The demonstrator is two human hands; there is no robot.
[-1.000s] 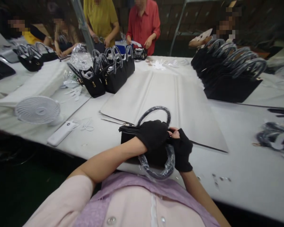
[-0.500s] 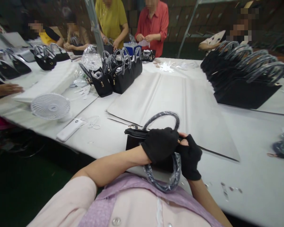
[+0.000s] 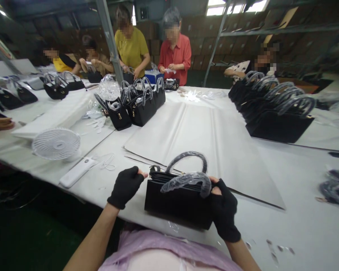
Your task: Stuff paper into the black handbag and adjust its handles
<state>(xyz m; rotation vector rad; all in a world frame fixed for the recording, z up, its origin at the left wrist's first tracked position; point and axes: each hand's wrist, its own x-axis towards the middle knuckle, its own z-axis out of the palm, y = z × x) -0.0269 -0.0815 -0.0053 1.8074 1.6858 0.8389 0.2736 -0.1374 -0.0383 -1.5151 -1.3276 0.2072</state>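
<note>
A black handbag (image 3: 177, 205) stands upright at the table's near edge, its two handles (image 3: 186, 182) wrapped in clear plastic. The near handle leans over the bag's front and the far one arches up behind. My right hand (image 3: 224, 210), in a black fingerless glove, grips the bag's top right corner. My left hand (image 3: 125, 188), gloved alike, is closed just left of the top left corner, fingertips beside a small black tab with gold metal (image 3: 154, 169). Whether something thin is pinched there, I cannot make out.
Wrapped handbags stand in a group (image 3: 142, 107) ahead and in a long row (image 3: 279, 124) at right. A white fan (image 3: 56, 143) and a white power bank (image 3: 77, 174) lie left. A grey sheet (image 3: 197, 131) covers the table's middle. Several co-workers work across the table.
My left hand has moved left from the bag's right end to its left corner. The near handle has swung up from hanging down in front. My right hand keeps its grip; the view has tilted up.
</note>
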